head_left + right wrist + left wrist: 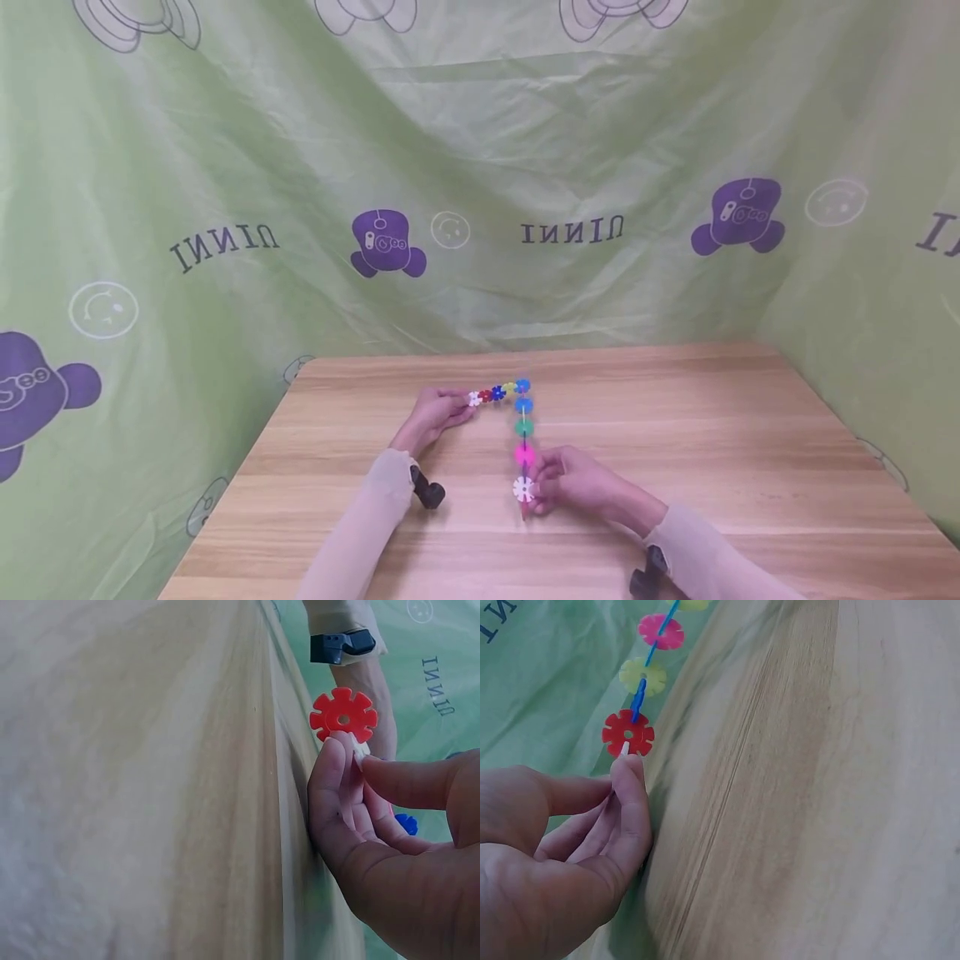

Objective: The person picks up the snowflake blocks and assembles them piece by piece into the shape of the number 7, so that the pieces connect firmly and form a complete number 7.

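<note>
A bent chain of notched, flower-shaped plastic discs [523, 427] is stretched between both hands over the table. My left hand [438, 412] pinches the white disc [474, 399] at the chain's left end. Beyond it in the left wrist view come a red disc [628, 733], a yellow one [643, 677] and a pink one [661, 631]. Nearer the front, my right hand [573, 483] pinches another white disc [523, 489] between thumb and fingers. A red disc [343, 715] juts past those fingertips in the right wrist view, and a blue disc [406, 823] shows partly behind the hand.
Under the hands lies a wood-grain table [675, 417]. A green printed curtain [480, 150] hangs behind it and along both sides. Black wrist-worn devices [427, 487] sit at the cuffs of the light sleeves [360, 517].
</note>
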Demonstrator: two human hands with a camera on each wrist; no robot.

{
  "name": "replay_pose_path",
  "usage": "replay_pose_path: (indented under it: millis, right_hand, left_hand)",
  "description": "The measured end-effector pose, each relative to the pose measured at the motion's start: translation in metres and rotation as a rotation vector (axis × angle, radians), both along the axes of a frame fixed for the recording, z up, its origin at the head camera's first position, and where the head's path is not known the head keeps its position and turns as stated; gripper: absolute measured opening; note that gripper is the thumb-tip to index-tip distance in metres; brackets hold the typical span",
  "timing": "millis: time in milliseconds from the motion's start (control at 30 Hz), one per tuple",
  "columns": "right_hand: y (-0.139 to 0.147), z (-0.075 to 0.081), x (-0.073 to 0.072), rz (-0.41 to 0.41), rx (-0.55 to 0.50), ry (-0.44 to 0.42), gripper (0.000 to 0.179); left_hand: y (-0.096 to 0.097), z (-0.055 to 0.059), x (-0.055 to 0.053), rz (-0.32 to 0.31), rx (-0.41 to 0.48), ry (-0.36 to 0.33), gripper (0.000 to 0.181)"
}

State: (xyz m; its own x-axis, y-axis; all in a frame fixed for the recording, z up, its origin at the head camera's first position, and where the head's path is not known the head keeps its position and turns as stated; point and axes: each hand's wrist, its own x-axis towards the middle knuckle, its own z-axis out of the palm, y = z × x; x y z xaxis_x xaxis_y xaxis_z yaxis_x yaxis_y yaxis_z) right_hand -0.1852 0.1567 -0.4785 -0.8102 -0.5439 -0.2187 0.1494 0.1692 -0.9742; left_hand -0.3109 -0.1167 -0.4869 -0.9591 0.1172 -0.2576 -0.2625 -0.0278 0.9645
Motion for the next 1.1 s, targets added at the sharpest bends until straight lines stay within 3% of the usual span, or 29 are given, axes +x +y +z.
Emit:
replay_pose_path:
  millis: [733,1100]
  right_hand:
    - [-0.001,-0.003,0.001,-0.004,0.142,0.046,0.015]
    - [-0.001,0.0,0.002,-0.009,0.17,0.118,0.014]
  left_hand:
    - [0.004,0.0,-0.008,0.026,-0.237,0.066,0.026]
    - [0.003,0.0,-0.01,0.018,-0.268,0.092,0.027]
